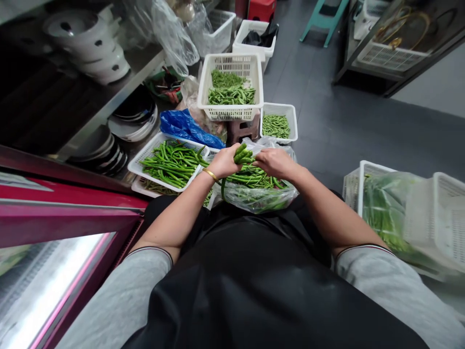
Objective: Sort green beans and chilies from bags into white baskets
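My left hand (225,162) is closed round a bunch of long green chili peppers (243,154), whose ends stick out to the right while others hang below the wrist. My right hand (275,162) is closed, its fingertips pinching at the ends of that bunch. Below both hands a clear plastic bag (261,199) lies open against my lap, with more green chili peppers (250,177) in it. Left of the bag, a white basket (133,167) is heaped with whole long green chili peppers (169,164).
Ahead, a white basket (236,114) of cut green pieces rests on a stool (244,130). A smaller white basket (294,127) with green pieces stands beside it. A blue plastic bag (189,127) lies at left. Bagged leafy greens (385,208) sit at right; a shelf (109,109) holds bowls.
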A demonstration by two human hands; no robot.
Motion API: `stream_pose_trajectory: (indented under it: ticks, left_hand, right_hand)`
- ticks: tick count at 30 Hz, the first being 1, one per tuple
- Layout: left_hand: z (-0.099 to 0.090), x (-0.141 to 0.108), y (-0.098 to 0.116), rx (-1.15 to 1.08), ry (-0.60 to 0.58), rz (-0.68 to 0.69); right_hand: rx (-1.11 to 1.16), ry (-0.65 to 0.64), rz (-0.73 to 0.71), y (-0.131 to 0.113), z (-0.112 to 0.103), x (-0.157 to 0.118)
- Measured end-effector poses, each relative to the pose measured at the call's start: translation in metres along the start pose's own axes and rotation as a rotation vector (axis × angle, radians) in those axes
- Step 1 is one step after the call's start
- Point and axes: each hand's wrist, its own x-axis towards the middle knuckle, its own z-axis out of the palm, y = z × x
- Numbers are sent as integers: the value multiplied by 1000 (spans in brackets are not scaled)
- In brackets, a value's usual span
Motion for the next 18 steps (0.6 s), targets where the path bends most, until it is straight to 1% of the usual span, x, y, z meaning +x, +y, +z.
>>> stream_pose_trajectory:
  ticks: [2, 4, 5, 8, 10, 11, 12, 13, 14, 15, 17, 18]
  left_hand:
    - [-2, 2, -2, -45, 5, 71]
    - [-5, 3, -3, -105, 4, 158]
    - [-8, 3, -2, -131, -5, 195]
    - [-14, 3, 0, -205, -68, 260]
    - [-21, 2, 0, -285, -80, 251]
    - [-28, 1, -2, -349, -46, 230]
    - [-37, -1, -6, -430, 26, 199]
    - [-49, -3, -12, -519, 135, 160]
    - [-64, -6, -20, -606, 274, 118]
    - [-81, -9, -31, -682, 428, 74]
    - [-117, -18, -60, -781, 710, -17]
    - [-133, -23, -78, -807, 817, -70]
  right_hand:
    - [150, 65, -45, 2, -12, -7]
    - [402, 82, -97, 4, -16, -14]
    - [557, 69, -118, 5, -16, -17]
    - [1009, -15, -163, 6, -17, -27]
    - [1173, -94, -186, 6, -20, -31]
    - [1183, -141, -183, 7, -21, -33]
    - [1144, -180, -160, 10, -20, -34]
    - [1061, -204, -121, 14, -18, -34]
    - [951, -210, -66, 20, -13, -34]
    - [837, -180, 0, 26, -5, -34]
    - [668, -111, 111, 39, 16, -33]
    - [650, -109, 138, 45, 27, -33]
